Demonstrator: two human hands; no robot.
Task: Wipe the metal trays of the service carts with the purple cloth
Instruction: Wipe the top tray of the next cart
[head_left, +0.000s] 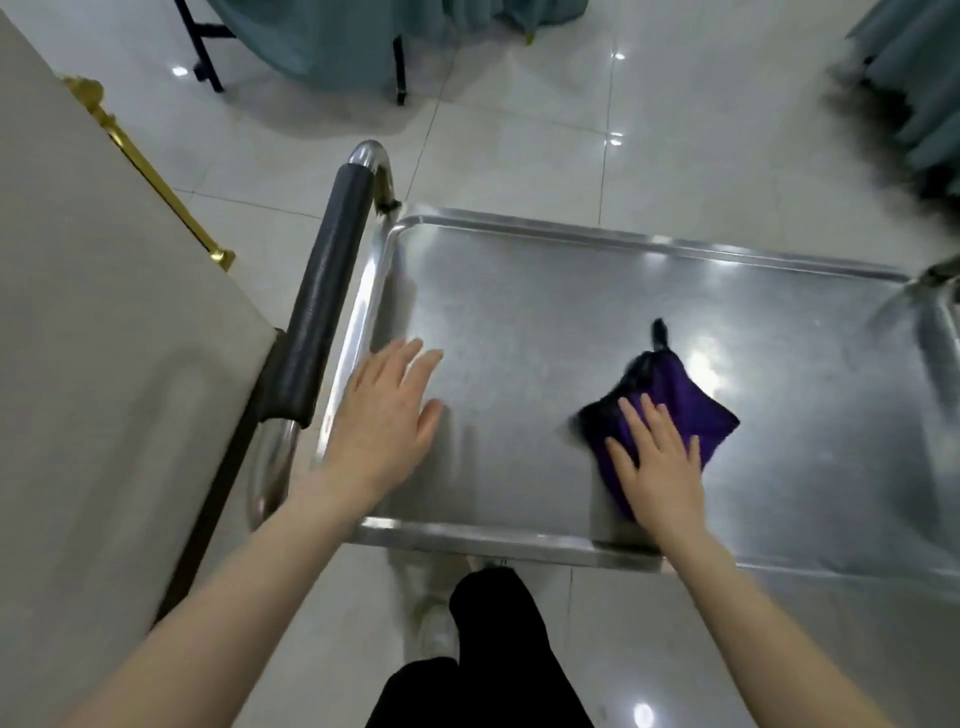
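Observation:
The metal tray (524, 312) of a service cart fills the middle of the head view. A purple cloth (680, 405) lies on it, right of centre and near the front rim. My right hand (657, 462) presses flat on the cloth's near part, fingers spread. My left hand (382, 415) rests open and flat on the tray's left side, beside the rim, with nothing in it.
The cart's handle (322, 306), with a black grip on a chrome bar, runs along the tray's left edge. A beige-covered table (104, 338) with a gold bar stands at the left. Teal-draped furniture (322, 36) stands beyond on the tiled floor. My dark-trousered legs (488, 649) are below the tray.

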